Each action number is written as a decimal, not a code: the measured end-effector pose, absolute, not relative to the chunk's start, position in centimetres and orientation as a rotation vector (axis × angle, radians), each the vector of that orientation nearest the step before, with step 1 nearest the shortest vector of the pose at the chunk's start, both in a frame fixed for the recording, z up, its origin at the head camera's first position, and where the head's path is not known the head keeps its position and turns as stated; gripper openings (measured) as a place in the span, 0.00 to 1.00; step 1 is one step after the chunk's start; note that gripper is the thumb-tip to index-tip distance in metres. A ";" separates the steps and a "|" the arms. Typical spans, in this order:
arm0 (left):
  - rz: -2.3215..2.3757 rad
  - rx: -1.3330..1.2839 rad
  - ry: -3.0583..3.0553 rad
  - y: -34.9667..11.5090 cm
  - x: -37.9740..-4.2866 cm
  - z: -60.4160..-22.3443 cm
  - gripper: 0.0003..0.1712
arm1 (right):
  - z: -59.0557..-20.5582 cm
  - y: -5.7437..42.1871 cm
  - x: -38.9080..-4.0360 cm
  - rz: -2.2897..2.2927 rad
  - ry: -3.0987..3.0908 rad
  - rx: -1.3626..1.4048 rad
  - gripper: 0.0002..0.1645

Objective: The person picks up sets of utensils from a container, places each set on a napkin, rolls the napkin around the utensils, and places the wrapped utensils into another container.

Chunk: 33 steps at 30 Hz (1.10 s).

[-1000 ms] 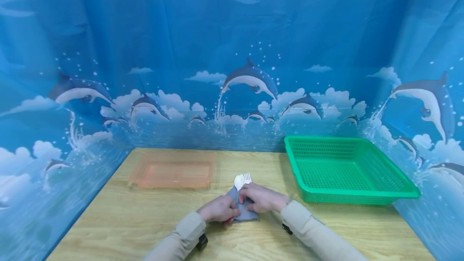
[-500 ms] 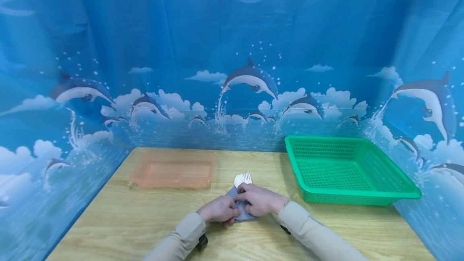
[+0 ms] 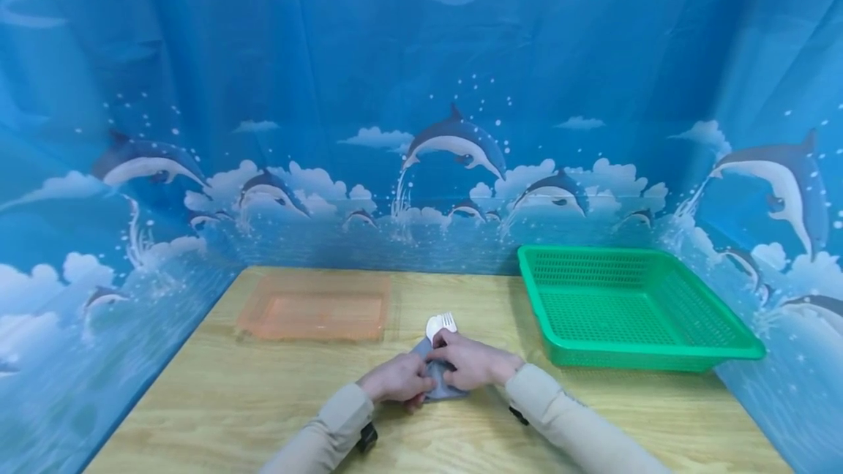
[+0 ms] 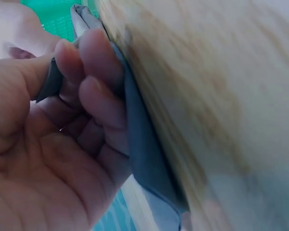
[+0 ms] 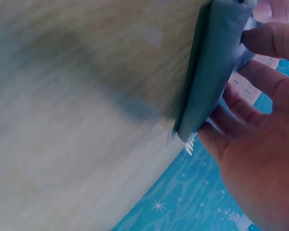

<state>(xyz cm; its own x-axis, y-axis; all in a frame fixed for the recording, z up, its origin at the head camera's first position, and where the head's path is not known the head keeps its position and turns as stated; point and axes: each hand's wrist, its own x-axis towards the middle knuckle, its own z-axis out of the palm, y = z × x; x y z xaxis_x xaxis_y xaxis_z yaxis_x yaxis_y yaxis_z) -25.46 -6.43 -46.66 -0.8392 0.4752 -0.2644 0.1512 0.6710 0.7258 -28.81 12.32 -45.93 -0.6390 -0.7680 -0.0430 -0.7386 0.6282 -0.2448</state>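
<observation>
A grey cloth napkin [image 3: 445, 390] lies on the table in front of me, folded about a white spoon [image 3: 432, 327] and a white fork [image 3: 448, 321]. The heads of both stick out at its far end; their handles are hidden. My left hand [image 3: 397, 379] pinches the napkin's left side, and a flap of cloth shows by the thumb in the left wrist view. From the right, my right hand [image 3: 479, 362] holds the folded part, thumb and fingers along the cloth roll [image 5: 214, 67] in the right wrist view. Fork tines [image 5: 189, 146] peek out there.
To the back left of the wooden table [image 3: 217, 401] sits a shallow translucent orange tray [image 3: 316, 333]. A green plastic basket [image 3: 652, 358] stands on the right. A blue dolphin-print curtain [image 3: 421, 57] encloses the back and sides.
My right hand has shifted slightly left over the napkin, its fingers now nearer my left hand. The left hand stays in place on the cloth.
</observation>
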 end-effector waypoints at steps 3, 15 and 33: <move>1.005 0.473 2.439 -6.5 -25.4 -46.7 0.21 | -46.3 12.3 -28.5 -0.332 2.692 -1.239 0.28; 1.035 0.524 2.486 -7.5 -26.2 -46.8 0.20 | -47.3 12.4 -27.9 -0.132 2.686 -1.179 0.31; 0.845 0.373 2.574 -8.2 -26.3 -46.1 0.18 | -48.6 12.0 -26.9 0.045 2.765 -1.091 0.35</move>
<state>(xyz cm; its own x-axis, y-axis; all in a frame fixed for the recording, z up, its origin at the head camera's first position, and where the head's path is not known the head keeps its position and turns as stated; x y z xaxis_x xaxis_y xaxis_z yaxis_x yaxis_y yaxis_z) -26.30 -8.15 -46.13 -0.8826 0.3687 -0.2916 0.1241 0.7811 0.6120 -26.92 12.03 -48.63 -0.7183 -0.6754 -0.1670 -0.6804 0.7320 -0.0337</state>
